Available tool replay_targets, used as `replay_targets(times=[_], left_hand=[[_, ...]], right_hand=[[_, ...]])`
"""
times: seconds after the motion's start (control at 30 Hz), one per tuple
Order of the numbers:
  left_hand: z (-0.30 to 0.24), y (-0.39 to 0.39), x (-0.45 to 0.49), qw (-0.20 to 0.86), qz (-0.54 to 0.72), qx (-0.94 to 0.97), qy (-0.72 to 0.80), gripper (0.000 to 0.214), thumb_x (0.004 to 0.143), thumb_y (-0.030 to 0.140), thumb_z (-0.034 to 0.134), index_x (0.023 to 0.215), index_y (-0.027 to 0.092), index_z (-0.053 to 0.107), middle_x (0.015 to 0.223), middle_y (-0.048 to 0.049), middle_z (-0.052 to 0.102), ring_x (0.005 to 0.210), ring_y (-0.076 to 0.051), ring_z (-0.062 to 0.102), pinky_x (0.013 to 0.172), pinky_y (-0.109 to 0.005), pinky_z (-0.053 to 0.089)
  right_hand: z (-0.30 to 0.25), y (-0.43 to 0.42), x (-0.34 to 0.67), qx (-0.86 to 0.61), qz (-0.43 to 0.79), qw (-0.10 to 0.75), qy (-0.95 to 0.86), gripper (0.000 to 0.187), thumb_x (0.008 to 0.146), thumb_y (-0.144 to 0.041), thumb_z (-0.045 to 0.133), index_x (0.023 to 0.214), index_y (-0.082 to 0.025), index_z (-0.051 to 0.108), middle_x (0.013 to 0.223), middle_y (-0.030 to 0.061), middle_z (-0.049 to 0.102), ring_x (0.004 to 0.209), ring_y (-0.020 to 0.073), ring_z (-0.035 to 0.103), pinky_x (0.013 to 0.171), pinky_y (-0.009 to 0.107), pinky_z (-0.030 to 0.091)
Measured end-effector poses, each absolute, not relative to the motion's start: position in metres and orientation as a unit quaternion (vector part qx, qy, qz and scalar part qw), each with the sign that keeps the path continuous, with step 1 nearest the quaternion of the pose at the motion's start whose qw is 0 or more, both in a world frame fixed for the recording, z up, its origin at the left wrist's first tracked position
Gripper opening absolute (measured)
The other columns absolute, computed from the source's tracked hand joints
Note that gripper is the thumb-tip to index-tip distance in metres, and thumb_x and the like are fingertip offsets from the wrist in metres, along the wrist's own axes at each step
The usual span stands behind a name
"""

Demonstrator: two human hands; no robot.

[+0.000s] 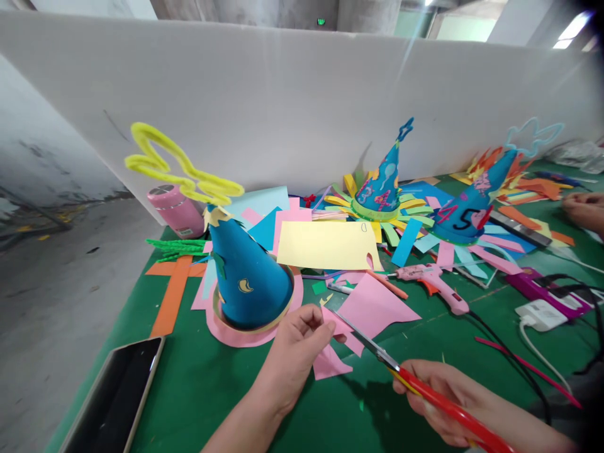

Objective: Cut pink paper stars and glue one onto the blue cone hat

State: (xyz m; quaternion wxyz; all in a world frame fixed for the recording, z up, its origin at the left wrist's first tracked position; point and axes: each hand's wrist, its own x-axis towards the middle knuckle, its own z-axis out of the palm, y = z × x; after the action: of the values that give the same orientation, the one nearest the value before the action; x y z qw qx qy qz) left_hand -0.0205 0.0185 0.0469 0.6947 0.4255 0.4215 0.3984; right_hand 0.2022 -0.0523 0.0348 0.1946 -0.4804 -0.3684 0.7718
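Observation:
My left hand (301, 346) pinches a small piece of pink paper (334, 322) between thumb and fingers. Red-handled scissors (387, 357) are gripped in my right hand (448, 396), their blades reaching to the edge of that paper. More pink paper (372, 305) lies on the table behind the blades, and a smaller pink scrap sits below them. Left of my hands a blue cone hat (252, 274) stands on a pink ring brim (219, 330), topped with a yellow fuzzy wire shape (165, 157). A pale yellow sheet (325, 244) lies beyond my left hand.
A pink glue gun (434, 280) and a purple power strip (538, 289) with cables lie to the right. Two more decorated blue hats (382, 182) stand farther back. A phone (113, 396) is at the left edge, near a pink bottle (177, 211). Another person's hand (585, 211) shows far right.

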Motion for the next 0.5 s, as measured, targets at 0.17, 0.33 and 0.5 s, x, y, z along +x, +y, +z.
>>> replay_targets(times=[0.17, 0.33, 0.5], left_hand=[[0.0487, 0.0175, -0.0202, 0.693, 0.385, 0.439, 0.424, 0.016, 0.076, 0.021, 0.057, 0.061, 0.015, 0.054, 0.065, -0.0011, 0.06, 0.069, -0.014, 0.057, 0.064, -0.024, 0.038], [0.0502, 0.017, -0.0185, 0.703, 0.39, 0.421, 0.42, 0.019, 0.074, 0.019, 0.059, 0.057, 0.016, 0.051, 0.061, 0.0009, 0.058, 0.067, -0.014, 0.057, 0.065, -0.023, 0.038], [0.0504, 0.0169, -0.019, 0.698, 0.388, 0.429, 0.422, 0.018, 0.074, 0.02, 0.059, 0.057, 0.016, 0.052, 0.062, -0.0002, 0.06, 0.067, -0.014, 0.057, 0.064, -0.023, 0.038]], right_hand=[[0.0343, -0.0522, 0.2015, -0.453, 0.784, 0.205, -0.371, 0.048, 0.063, -0.057, 0.064, 0.092, -0.02, 0.052, 0.065, -0.0067, 0.037, 0.044, 0.0013, 0.022, 0.041, 0.018, 0.014], [0.0274, -0.0525, 0.2047, -0.468, 0.781, 0.196, -0.365, 0.04, 0.068, -0.052, 0.062, 0.09, -0.02, 0.053, 0.063, -0.0069, 0.039, 0.044, 0.0013, 0.024, 0.041, 0.019, 0.015], [0.0281, -0.0543, 0.2049, -0.489, 0.773, 0.195, -0.354, 0.034, 0.073, -0.047, 0.061, 0.092, -0.02, 0.053, 0.059, -0.008, 0.039, 0.043, 0.0017, 0.024, 0.041, 0.018, 0.015]])
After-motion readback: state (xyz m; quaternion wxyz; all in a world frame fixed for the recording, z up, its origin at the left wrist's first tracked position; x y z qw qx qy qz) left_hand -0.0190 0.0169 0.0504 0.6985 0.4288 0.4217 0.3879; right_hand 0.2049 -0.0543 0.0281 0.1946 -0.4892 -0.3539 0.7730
